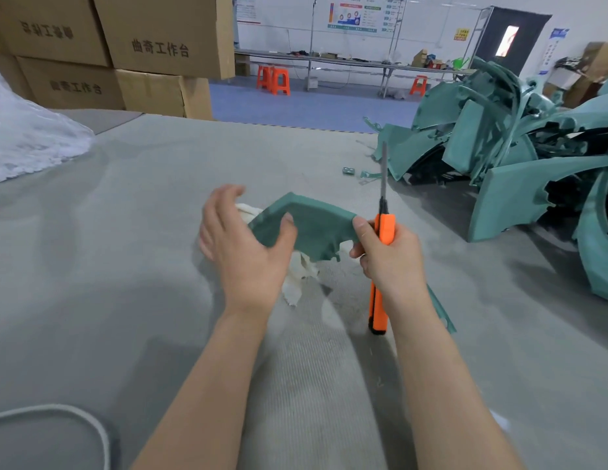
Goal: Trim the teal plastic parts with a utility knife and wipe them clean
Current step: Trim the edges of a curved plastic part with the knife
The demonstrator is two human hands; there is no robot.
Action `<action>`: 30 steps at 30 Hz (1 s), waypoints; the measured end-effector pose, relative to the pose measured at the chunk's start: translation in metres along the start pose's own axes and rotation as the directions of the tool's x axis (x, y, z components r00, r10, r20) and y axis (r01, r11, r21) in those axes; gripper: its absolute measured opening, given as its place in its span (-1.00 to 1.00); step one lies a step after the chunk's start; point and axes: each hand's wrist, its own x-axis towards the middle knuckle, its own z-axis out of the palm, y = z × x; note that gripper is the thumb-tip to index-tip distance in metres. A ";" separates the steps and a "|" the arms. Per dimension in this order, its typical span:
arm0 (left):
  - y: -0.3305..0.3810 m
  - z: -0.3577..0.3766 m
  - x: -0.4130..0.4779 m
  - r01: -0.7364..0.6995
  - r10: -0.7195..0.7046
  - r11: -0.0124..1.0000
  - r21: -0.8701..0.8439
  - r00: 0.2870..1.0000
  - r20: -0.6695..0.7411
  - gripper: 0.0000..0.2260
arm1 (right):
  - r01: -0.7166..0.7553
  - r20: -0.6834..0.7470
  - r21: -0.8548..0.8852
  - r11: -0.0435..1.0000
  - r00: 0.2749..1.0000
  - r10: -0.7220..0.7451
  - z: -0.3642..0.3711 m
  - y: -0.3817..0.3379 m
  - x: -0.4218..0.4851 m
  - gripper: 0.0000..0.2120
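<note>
A bent teal plastic part [312,225] hangs above the grey table between my two hands. My left hand [245,242] grips its left end, thumb on the front face. My right hand [387,256] pinches the part's right edge with the thumb and also grips an orange utility knife [380,273]. The knife's long blade [384,171] points up and away. A cream cloth [296,276] lies under the part, partly hidden by my left hand.
A heap of teal plastic parts [519,157] fills the table's right side. Small teal offcuts [358,173] lie near it, and a teal strip [441,310] lies by my right forearm. Clear plastic bagging [28,137] sits at left, cardboard boxes [109,52] behind it.
</note>
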 end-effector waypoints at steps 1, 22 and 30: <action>-0.002 0.002 0.001 0.110 -0.109 0.992 -0.064 0.994 0.023 -0.41 | -0.009 -0.028 0.030 1.000 1.000 0.010 -0.001 -0.001 0.001 -0.80; -0.009 -0.012 0.012 -0.155 0.205 0.977 -0.147 0.869 0.450 -0.90 | 0.011 0.042 0.279 0.960 0.999 -0.024 -0.003 -0.011 -0.009 -0.78; -0.010 -0.012 0.011 -0.020 0.068 0.988 -0.154 0.947 0.313 -0.91 | -0.100 0.000 0.121 0.988 0.995 0.101 -0.011 0.005 -0.004 -0.62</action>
